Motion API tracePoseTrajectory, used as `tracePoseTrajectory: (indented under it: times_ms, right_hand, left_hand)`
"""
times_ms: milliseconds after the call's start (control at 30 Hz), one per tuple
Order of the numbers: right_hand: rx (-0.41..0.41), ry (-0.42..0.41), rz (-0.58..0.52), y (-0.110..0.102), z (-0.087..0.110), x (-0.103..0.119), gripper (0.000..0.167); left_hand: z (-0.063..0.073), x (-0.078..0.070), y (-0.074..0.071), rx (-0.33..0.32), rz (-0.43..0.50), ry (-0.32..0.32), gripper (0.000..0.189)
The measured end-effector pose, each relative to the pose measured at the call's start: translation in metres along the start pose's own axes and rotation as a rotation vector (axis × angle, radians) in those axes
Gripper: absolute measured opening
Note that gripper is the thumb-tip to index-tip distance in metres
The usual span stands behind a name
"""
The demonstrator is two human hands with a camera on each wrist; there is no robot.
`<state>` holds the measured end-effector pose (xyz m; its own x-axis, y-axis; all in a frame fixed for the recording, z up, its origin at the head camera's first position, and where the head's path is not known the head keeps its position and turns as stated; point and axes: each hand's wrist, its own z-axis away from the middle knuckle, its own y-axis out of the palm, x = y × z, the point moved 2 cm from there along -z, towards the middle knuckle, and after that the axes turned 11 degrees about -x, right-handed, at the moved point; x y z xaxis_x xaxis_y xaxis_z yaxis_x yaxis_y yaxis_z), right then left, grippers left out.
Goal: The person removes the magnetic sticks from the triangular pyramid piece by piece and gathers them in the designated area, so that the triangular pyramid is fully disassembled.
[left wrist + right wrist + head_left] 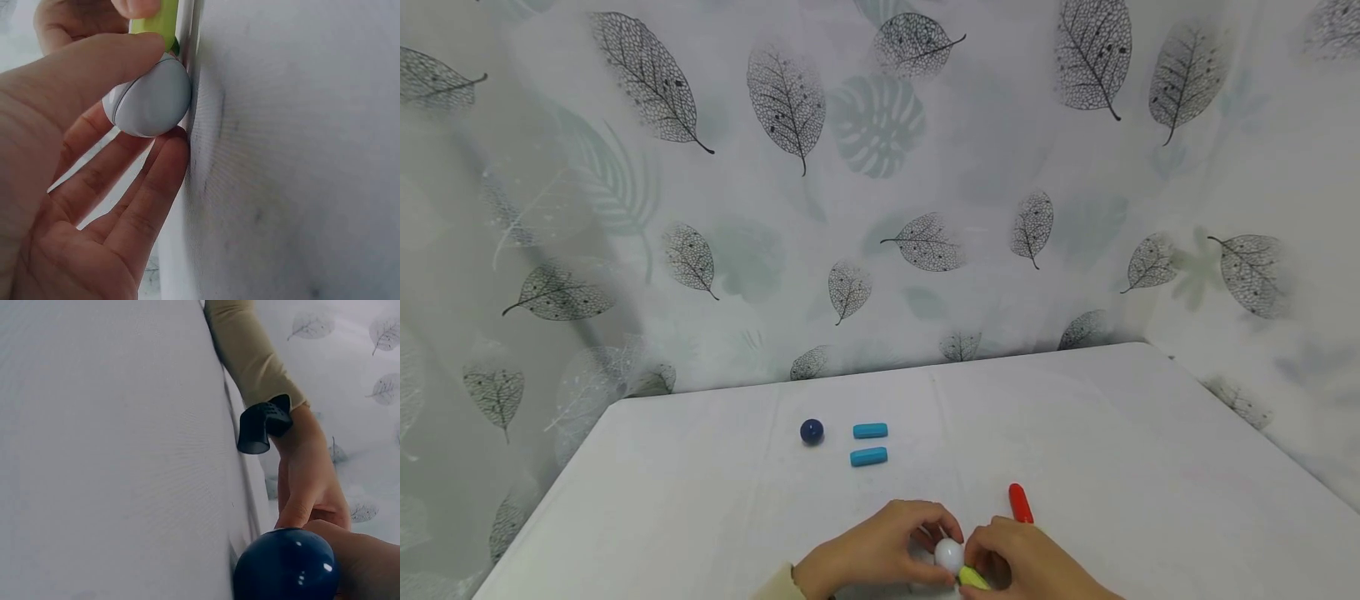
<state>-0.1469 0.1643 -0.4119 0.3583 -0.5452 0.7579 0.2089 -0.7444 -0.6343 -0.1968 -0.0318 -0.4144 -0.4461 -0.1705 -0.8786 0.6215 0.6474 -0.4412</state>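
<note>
At the bottom of the head view, right of centre, the left hand grips a white ball between thumb and fingers. The right hand pinches a yellow-green stick touching it; a red stick shows just above.

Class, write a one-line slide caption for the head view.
Left hand holds a white ball, right hand a yellow-green stick; two blue sticks lie farther back.
</note>
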Motion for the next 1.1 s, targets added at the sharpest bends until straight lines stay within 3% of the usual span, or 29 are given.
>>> tracePoseTrajectory:
  times_ms: [300, 433, 733, 933, 1100]
  right_hand:
    - [-0.026, -0.054, 0.017, 0.002, -0.001, 0.0, 0.012]
    - [-0.049, -0.088, 0.027, 0.002, -0.002, 0.001, 0.008]
    - [-0.025, -0.052, -0.012, 0.003, -0.004, -0.002, 0.007]
    - [0.062, 0.079, -0.121, 0.004, -0.002, -0.01, 0.01]
    - [0.065, 0.072, -0.096, 0.002, -0.004, -0.01, 0.01]
  left_hand:
    - [0.0, 0.0, 0.0, 0.061, -0.041, 0.067, 0.028]
    - [0.0, 0.002, 0.0, 0.082, -0.005, 0.039, 0.029]
    - [-0.002, 0.005, -0.004, 0.096, 0.039, -0.002, 0.031]
    - [0.001, 0.009, -0.004, 0.086, 0.094, -0.061, 0.03]
    - [0.002, 0.008, -0.007, 0.043, 0.084, -0.057, 0.027]
